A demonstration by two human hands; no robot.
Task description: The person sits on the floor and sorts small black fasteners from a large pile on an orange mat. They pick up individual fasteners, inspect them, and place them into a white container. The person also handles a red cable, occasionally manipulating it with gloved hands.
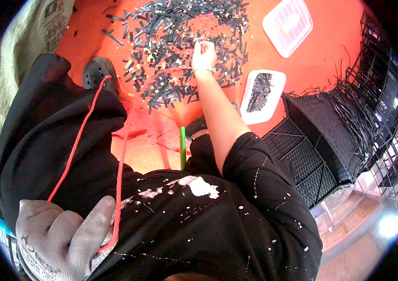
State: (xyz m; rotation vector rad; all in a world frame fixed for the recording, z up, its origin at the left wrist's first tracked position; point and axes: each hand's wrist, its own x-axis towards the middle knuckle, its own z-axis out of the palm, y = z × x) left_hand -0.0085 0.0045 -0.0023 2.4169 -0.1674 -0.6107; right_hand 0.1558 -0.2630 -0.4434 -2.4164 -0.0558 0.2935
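Observation:
My left hand (pixel 61 236), in a grey knit work glove, is at the lower left beside my lap. Its fingers are curled and a red cord (pixel 81 129) runs through it, looping past the thumb. My bare right hand (pixel 204 57), with a band at the wrist, reaches forward over a spread of short black strip offcuts (pixel 166 56) on the red floor. Its fingers are bent together at the offcuts; what they pinch, if anything, is too small to make out.
A translucent plastic tray (pixel 276 40) and a white tray (pixel 277 100) with black scraps stand right of the offcuts. Black woven wicker pieces (pixel 323 124) with loose strands crowd the right. A green rod (pixel 183 149), my black clog (pixel 97 74) and a woven sack (pixel 35 42) are nearby.

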